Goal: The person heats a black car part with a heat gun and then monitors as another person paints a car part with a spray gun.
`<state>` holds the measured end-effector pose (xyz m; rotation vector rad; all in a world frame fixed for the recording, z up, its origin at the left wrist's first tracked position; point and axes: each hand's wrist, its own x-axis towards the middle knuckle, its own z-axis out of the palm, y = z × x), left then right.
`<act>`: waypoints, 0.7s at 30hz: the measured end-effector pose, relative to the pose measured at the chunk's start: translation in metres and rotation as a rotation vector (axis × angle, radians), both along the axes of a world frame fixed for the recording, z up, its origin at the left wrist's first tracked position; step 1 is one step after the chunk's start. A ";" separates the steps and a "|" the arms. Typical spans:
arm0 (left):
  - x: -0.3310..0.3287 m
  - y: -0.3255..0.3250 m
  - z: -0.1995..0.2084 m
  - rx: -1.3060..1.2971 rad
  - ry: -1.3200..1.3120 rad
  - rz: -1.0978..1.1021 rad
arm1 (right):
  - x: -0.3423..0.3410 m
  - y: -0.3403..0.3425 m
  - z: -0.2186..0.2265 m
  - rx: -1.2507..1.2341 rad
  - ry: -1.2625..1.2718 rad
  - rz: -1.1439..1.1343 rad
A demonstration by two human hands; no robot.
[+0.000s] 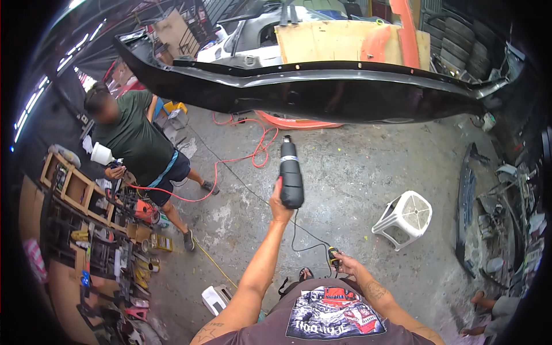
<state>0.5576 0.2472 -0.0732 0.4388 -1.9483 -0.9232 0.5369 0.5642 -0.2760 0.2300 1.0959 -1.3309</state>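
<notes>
My left hand (279,202) is wrapped around a black heat gun (291,181), held out in front of me with its metal nozzle pointing away. A dark cord hangs from its rear end and loops to the right. My right hand (347,264), low near my waist, grips a small yellow-and-black cord connector (333,254); its exact kind is hard to make out. Beyond the nozzle, and apart from it, a long glossy black car bumper (322,95) spans the view from left to right.
At left, a person (135,129) holds a spray gun with a white cup (102,153). A red hose (216,175) and a yellow cord (214,261) cross the floor. A white stool (407,215) stands right. Cluttered shelves (86,195) line the left; car parts (500,213) lie right.
</notes>
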 end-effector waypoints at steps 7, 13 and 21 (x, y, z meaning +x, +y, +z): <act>0.036 -0.098 -0.041 0.096 0.280 0.042 | -0.002 -0.009 0.005 0.063 0.023 0.011; 0.045 -0.114 -0.069 -0.376 -0.097 0.182 | -0.010 -0.014 0.011 0.019 0.010 0.023; 0.068 -0.107 -0.069 -0.521 -0.190 0.066 | -0.019 -0.027 0.033 0.027 0.047 0.030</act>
